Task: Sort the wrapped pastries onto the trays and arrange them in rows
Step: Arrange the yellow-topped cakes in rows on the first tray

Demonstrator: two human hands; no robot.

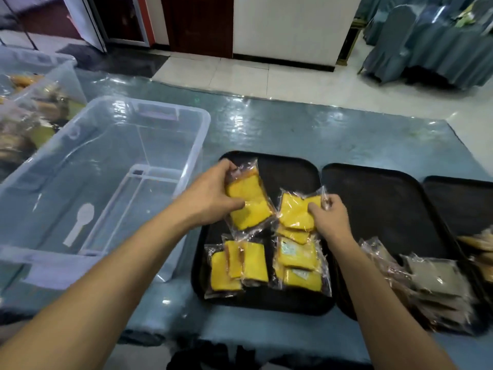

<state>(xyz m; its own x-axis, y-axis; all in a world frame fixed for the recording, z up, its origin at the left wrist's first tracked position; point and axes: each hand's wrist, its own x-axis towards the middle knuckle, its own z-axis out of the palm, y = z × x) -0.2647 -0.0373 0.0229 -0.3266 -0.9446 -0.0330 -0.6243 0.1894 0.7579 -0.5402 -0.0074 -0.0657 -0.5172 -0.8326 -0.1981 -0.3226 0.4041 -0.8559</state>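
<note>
hands (210,198) (329,217) grip yellow pastries (249,204) (right tray (453,198) cut off).

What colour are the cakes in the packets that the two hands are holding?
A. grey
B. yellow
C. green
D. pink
B. The left hand grips a clear packet with yellow cake inside, and the right hand holds another yellow packet, both over the black tray; the grey packets lie untouched on the next tray.
</note>
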